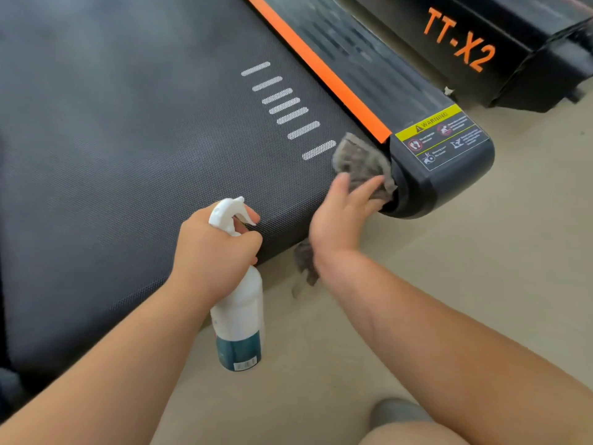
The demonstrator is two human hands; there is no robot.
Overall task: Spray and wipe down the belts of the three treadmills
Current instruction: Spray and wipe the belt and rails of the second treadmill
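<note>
With your left hand gripping the spray bottle at the belt's end edge and your right hand pressing the cloth flat into its right corner, you risk snagging it in the roller gap.

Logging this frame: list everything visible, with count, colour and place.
treadmill belt: one, black with white dashes, left and centre
side rail: one, black with an orange stripe, right of the belt
warning label: one, yellow and black, rail's near end
second treadmill: one, black with orange TT-X2 lettering, top right
floor: beige, lower right
spray bottle: one, white with teal label, at the belt's near edge
cloth: one, grey, on the belt's near right corner
left hand: grips the spray bottle's neck
right hand: presses the cloth onto the belt
</note>
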